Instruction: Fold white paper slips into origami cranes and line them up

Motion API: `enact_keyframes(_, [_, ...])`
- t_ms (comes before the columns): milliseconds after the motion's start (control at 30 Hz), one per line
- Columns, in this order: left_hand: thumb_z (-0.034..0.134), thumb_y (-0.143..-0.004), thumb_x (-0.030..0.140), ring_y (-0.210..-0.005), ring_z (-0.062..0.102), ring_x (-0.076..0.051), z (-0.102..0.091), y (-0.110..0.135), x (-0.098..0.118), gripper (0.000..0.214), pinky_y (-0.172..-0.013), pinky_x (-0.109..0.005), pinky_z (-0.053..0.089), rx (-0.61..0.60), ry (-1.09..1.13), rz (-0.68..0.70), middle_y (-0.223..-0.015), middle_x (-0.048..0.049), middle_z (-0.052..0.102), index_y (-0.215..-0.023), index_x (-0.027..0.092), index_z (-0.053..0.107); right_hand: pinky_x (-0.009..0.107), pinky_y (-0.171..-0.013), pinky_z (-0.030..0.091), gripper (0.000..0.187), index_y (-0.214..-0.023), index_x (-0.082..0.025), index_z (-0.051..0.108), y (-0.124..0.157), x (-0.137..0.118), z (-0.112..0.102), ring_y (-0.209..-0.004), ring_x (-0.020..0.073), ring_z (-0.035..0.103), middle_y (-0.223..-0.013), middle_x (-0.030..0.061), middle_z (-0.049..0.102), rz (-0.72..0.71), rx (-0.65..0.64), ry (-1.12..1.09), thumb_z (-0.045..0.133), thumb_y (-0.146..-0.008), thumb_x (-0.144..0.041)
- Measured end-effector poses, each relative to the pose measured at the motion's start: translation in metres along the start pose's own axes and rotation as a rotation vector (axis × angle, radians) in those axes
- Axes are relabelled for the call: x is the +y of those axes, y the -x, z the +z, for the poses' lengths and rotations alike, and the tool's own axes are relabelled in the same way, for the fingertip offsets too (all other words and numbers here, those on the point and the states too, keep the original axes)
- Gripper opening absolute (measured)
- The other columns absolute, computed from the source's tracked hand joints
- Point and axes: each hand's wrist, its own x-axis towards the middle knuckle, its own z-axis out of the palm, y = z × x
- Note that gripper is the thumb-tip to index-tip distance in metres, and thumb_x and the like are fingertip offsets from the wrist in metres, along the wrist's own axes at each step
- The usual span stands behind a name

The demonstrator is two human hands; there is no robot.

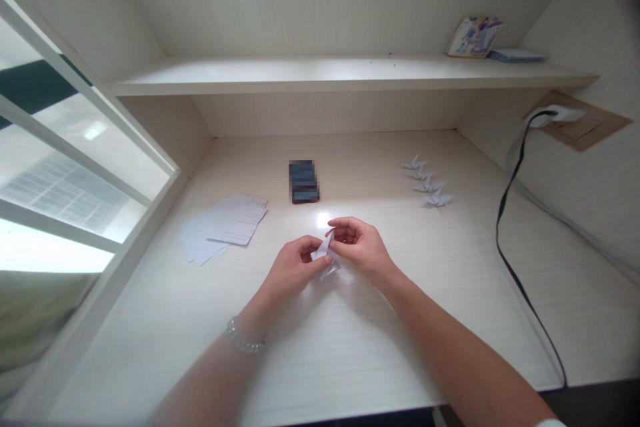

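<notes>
The left hand (295, 267) and right hand (364, 248) both pinch a part-folded paper (325, 247) at frame centre — each grip narrow; folded paper birds (438, 199), upper right, look finished; flat sheets (237, 223), left of centre — seemingly unfolded.

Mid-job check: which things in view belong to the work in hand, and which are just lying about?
Likely part of the work:
- folded paper, pinched between left hand and right hand
- loose sheets, left
- small folded paper figures, right

Apparently just lying about:
- dark, pixelated rectangular object
- black cable
- patterned packet on the shelf
</notes>
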Motion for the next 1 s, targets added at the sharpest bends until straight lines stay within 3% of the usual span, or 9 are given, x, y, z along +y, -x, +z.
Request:
enact_keyframes(167, [0.053,-0.081,0.041,-0.070,0.056,-0.015,-0.0002,-0.0003,0.0024,0.029,-0.061,-0.025,0.043,0.012,0.045,-0.004,-0.081,-0.0064,0.065,-0.085,0.015,0.065,0.030,-0.071,0.051,0.034,-0.098,-0.017,0.061,0.0002,0.0000,0.0016,-0.079,0.0174,0.063,-0.085,0.0058,0.067,0.005,0.015,-0.006,0.066,-0.064,-0.015])
enact_keyframes(467, [0.055,-0.079,0.041,-0.066,0.055,-0.014,0.0002,-0.0005,-0.0009,0.028,-0.058,-0.023,0.040,0.075,0.015,-0.031,-0.076,-0.0045,0.064,-0.081,0.014,0.064,0.033,-0.073,0.051,0.032,-0.096,-0.016,0.061,0.0008,-0.0020,0.0040,-0.079,0.0185,0.063,-0.083,0.0061,0.067,0.079,0.020,-0.147,0.068,-0.065,-0.020])
enact_keyframes(800, [0.054,-0.079,0.042,-0.068,0.056,-0.014,0.0017,-0.0004,-0.0004,0.029,-0.059,-0.023,0.041,0.069,-0.038,-0.025,-0.077,-0.0040,0.065,-0.081,0.015,0.065,0.029,-0.063,0.050,0.023,-0.089,-0.016,0.063,0.0005,-0.0064,0.0052,-0.064,0.0137,0.059,-0.067,0.0014,0.063,0.160,0.078,-0.165,0.066,-0.069,-0.028])
enact_keyframes(1000, [0.053,-0.079,0.045,-0.069,0.058,-0.016,0.0020,0.0008,0.0024,0.033,-0.060,-0.024,0.042,0.113,-0.088,-0.003,-0.077,-0.0044,0.067,-0.081,0.016,0.066,0.029,-0.065,0.048,0.040,-0.099,-0.017,0.060,0.0025,-0.0051,0.0045,-0.071,0.0167,0.061,-0.075,0.0036,0.065,0.074,-0.014,-0.062,0.073,-0.063,-0.029])
